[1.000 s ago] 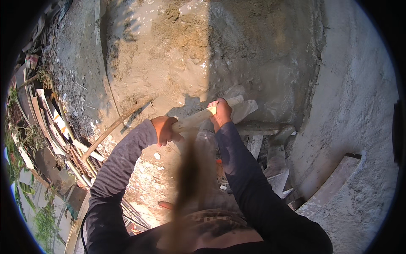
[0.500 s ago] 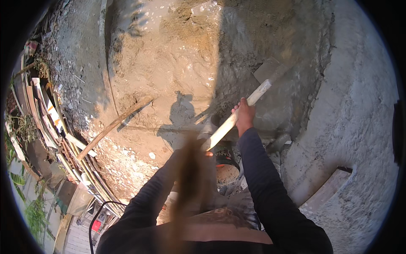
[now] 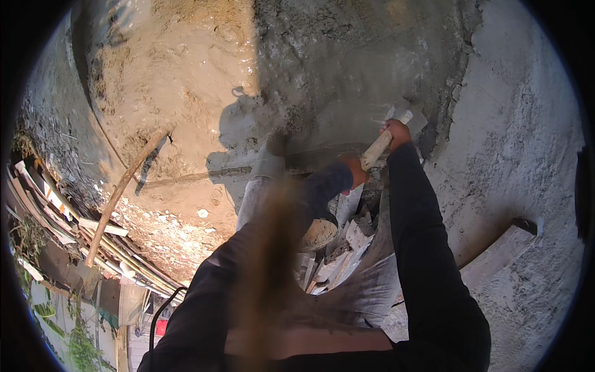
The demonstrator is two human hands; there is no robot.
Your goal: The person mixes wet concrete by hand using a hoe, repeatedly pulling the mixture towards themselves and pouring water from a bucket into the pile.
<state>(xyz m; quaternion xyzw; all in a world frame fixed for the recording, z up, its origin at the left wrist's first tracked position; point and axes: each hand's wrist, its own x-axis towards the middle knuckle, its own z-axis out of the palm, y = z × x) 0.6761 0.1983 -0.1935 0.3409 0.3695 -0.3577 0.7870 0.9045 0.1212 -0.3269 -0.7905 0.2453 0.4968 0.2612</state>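
Note:
Both my hands are closed around a pale wooden handle [image 3: 378, 150] that slants up to the right over wet grey mud. My right hand [image 3: 396, 133] grips it near its far end. My left hand [image 3: 354, 172] is wrapped around the nearer part. A flat greyish blade [image 3: 416, 118] shows at the far end beside my right hand, in the mud; the exact kind of tool is unclear. Below my left forearm, a dark bucket [image 3: 321, 234] with greyish stuff in it is partly hidden.
A long wooden stick [image 3: 127, 177] rests with one end in the mud [image 3: 186, 118]. At left lies a pile of wooden strips and poles [image 3: 118, 251]. A rough concrete slab [image 3: 496, 155] borders the right. Broken pieces [image 3: 338, 266] lie by my legs. A blurred brown thing hangs close in front.
My right hand has moved right and slightly up with the handle. My left hand has come forward and right, out of hiding. The view has shifted, moving the stick and mud leftward.

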